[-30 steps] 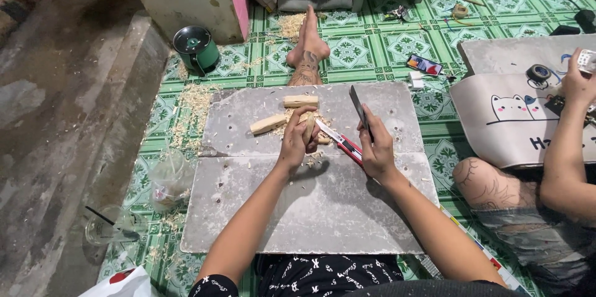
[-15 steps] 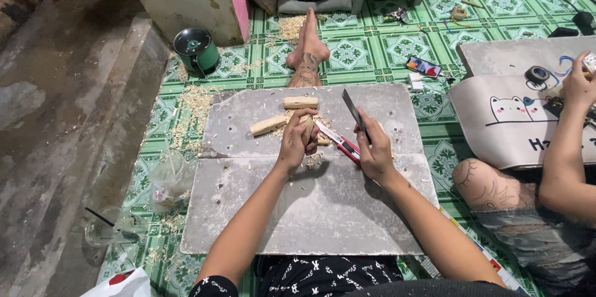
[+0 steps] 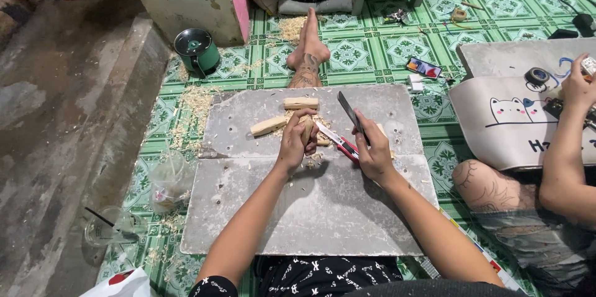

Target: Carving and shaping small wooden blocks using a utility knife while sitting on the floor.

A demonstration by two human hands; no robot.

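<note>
The left hand [image 3: 297, 142] was closed around a short stick of wood [image 3: 307, 128], holding it down on the grey surface [image 3: 310, 210]. The stick pointed away from the person, and the fingers wrapped over most of it. The right hand [image 3: 372, 151] was closed around the handle of a knife [image 3: 349, 114]. The dark blade stuck up and away from the hand, tilted toward the far left. It was near the stick but not touching it.

A red and white tool [image 3: 338, 143] lay on the surface between the two hands, just beside the right hand. I could not tell if the right hand touched it.

Two more pieces of wood lay close by. One piece [image 3: 269, 126] lay just left of the left hand. The other piece [image 3: 301, 103] lay a little farther away, past the stick. Small wood chips [image 3: 313, 160] sat on the surface near the left hand. A bigger heap of shavings [image 3: 195, 101] lay on the green tiled floor [image 3: 347, 55] to the far left of the surface.

A bare foot [image 3: 308, 49] rested on the floor just past the far edge of the surface. A green pot [image 3: 197, 50] stood on the floor to the far left. A phone [image 3: 424, 67] lay on the floor to the far right. Another person's arm [image 3: 562, 160] was at the right, over a board with a cat drawing [image 3: 512, 111].
</note>
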